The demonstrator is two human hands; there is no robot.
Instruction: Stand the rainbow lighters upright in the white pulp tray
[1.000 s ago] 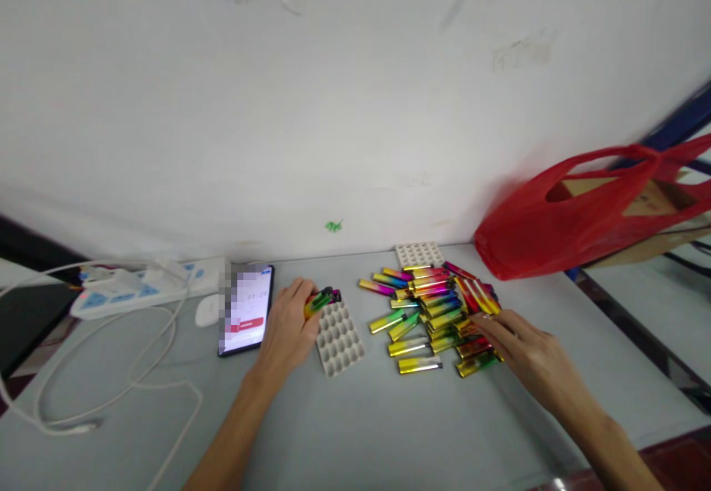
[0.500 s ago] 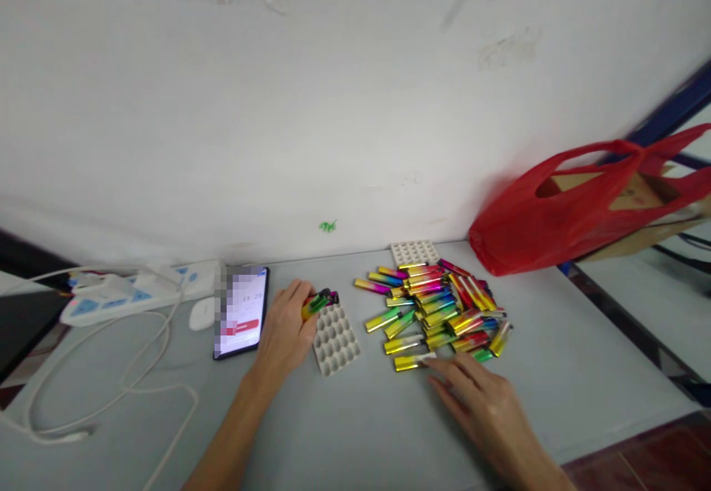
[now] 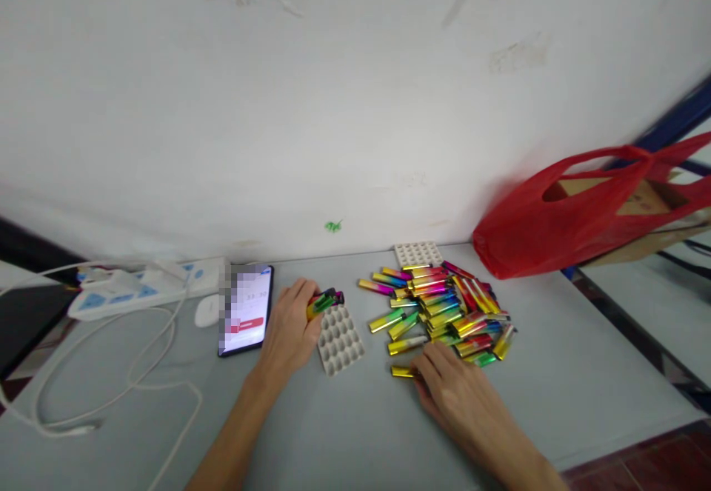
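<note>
Head view: left hand point(image 3: 292, 321), curled tightly around bright lighters point(image 3: 318, 306) at a dimpled tray point(image 3: 341, 339); right hand point(image 3: 447, 380), bent over one yellow lighter point(image 3: 401, 372) (grip hidden, cannot tell), beside the lighter pile point(image 3: 441, 302).

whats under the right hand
Only the yellow end of a lighter shows, sticking out past the fingers of the right hand. The lighter's other end is covered, and whether anything else lies beneath the palm cannot be seen.
</note>
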